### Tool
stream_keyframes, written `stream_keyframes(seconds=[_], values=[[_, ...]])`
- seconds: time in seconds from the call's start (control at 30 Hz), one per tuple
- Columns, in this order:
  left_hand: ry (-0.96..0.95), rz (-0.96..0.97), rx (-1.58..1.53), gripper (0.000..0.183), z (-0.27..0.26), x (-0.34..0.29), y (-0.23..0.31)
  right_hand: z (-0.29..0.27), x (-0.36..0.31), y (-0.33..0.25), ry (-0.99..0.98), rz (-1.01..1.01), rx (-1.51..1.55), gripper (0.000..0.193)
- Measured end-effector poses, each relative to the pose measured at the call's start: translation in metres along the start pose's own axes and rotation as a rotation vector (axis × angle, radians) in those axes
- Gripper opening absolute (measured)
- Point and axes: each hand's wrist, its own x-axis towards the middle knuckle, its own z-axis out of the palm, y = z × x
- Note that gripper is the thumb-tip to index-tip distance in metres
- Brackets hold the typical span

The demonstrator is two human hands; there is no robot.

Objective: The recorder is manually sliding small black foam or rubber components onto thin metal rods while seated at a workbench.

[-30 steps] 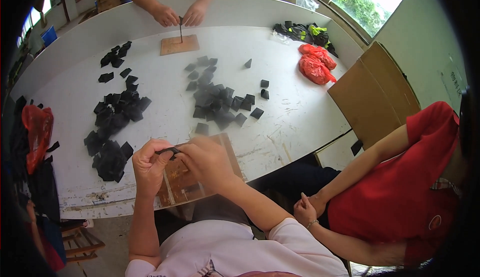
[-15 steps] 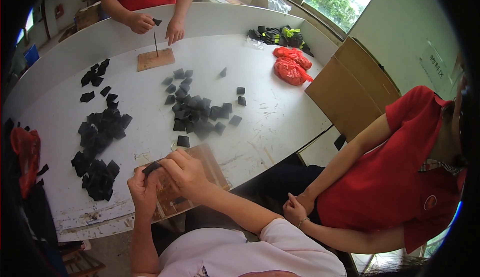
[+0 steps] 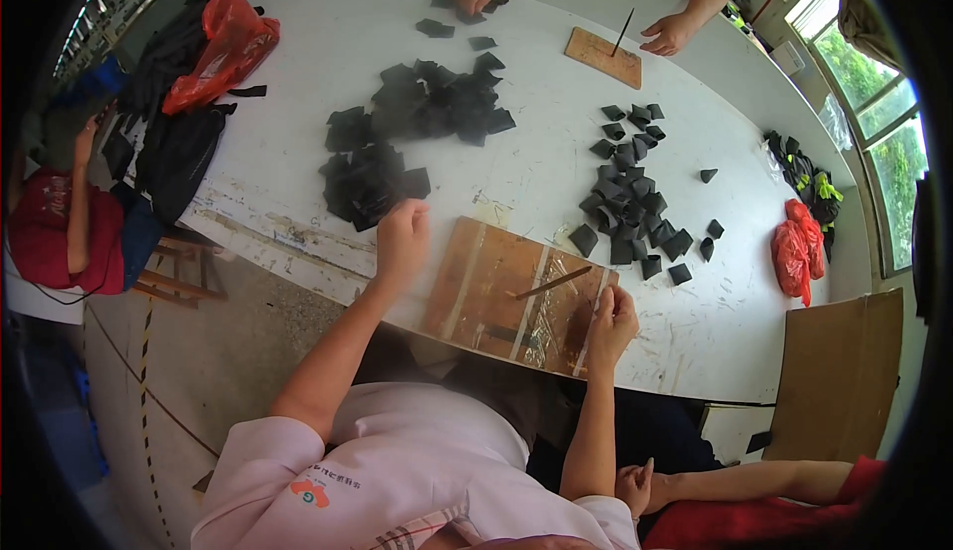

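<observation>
Hiding their contents, red bags [image 3: 793,260] bulge; the rod [image 3: 553,283] slants lengthwise rightward from the board [image 3: 491,267]; whether left hand [image 3: 402,240] or right hand [image 3: 612,322] pinches, one can't tell.

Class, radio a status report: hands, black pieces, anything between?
Left hand at left black pile, contact unclear. Right hand at board, right edge. Rod on board, between hands.

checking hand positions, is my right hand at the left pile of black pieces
No, the right hand is at the right edge of the wooden board, away from that pile.
</observation>
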Motion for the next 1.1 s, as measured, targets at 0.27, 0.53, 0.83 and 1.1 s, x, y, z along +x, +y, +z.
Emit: stream_keyframes(seconds=[0.27, 0.53, 0.83, 1.1], values=[[-0.001, -0.136, 0.641, 0.013, 0.009, 0.063, -0.016, 0.000, -0.025, 0.008, -0.005, -0.184, -0.144, 0.012], [0.254, 0.569, 0.415, 0.012, 0.001, 0.058, 0.019, 0.005, -0.023, 0.007, -0.007, -0.175, -0.170, 0.010], [-0.307, -0.354, -0.680, 0.025, -0.010, -0.031, 0.088, -0.007, -0.046, -0.017, -0.090, -0.192, -0.022, 0.011], [-0.733, -0.111, -0.542, 0.033, -0.008, -0.085, 0.121, -0.008, -0.085, -0.090, -0.559, 0.236, 0.803, 0.020]])
